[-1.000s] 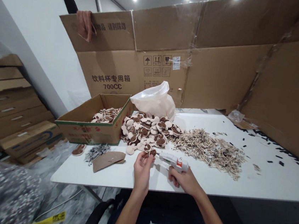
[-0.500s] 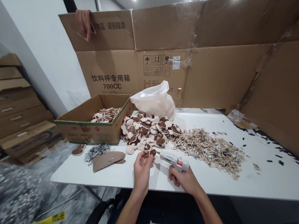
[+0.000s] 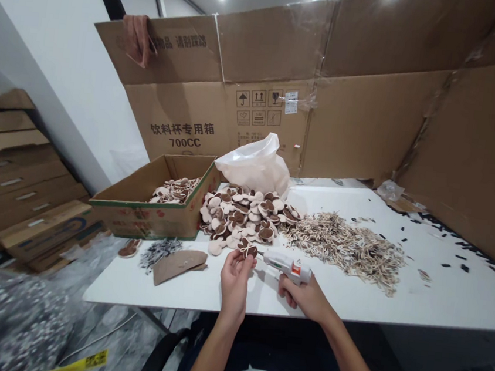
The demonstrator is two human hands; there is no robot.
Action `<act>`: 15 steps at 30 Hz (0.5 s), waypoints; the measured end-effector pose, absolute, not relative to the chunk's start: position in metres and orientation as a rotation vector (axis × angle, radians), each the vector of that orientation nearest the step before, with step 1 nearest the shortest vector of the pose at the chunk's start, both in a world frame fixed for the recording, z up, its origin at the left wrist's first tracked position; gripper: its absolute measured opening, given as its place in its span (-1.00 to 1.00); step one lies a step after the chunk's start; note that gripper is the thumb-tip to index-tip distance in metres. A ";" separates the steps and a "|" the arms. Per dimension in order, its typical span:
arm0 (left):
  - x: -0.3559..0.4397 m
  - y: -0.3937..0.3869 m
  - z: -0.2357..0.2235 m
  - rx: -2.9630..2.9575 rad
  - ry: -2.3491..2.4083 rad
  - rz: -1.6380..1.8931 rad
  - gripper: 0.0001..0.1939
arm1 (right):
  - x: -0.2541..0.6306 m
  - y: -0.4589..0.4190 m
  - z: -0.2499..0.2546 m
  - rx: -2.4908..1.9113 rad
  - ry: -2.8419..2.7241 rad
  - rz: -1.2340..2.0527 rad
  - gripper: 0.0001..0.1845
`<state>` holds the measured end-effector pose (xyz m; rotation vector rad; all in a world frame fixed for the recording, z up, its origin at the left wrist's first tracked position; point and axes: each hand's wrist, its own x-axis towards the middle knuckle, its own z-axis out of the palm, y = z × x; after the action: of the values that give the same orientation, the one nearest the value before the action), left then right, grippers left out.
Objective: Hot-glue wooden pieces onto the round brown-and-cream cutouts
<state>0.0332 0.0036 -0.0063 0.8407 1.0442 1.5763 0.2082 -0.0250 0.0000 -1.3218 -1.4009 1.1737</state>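
Observation:
Between the fingertips of my left hand (image 3: 235, 276) is a brown felt patch (image 3: 247, 248) with a cream bow on it. My right hand (image 3: 302, 296) is wrapped round the handle of a white glue gun (image 3: 285, 266) with an orange mark on its side. The gun's nozzle points left and comes up to the patch's right edge; whether it touches I cannot tell. Just beyond my left hand lies a heap of brown and cream felt patches (image 3: 244, 215). A pile of small cream bows (image 3: 347, 246) spreads out to the right of the gun.
An open cardboard box (image 3: 146, 222) with felt pieces inside stands at the left, beside a pale plastic bag (image 3: 256, 166). Brown cardboard scraps (image 3: 179, 266) and dark shreds (image 3: 158, 252) lie near the front left. Tall cardboard walls (image 3: 369, 121) enclose the table's back and right.
Almost nothing differs. Both hands keep their places, with the glue gun's tip still at the felt patch; the whole view has shifted very slightly.

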 end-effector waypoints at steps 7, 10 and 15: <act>0.034 0.003 -0.005 0.832 1.055 1.588 -0.52 | 0.209 -0.025 -0.002 -1.299 -1.425 1.187 -0.70; 0.034 0.003 -0.006 0.823 1.054 1.581 -0.52 | 0.211 -0.025 -0.003 -1.256 -1.420 1.176 -0.66; 0.033 0.003 -0.005 0.811 1.049 1.571 -0.54 | 0.216 -0.027 -0.005 -1.076 -1.395 1.246 -0.61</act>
<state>0.0334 0.0035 -0.0051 0.8107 1.0489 1.5714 0.2161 -0.0268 -0.0052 -1.0759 -1.3946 1.2456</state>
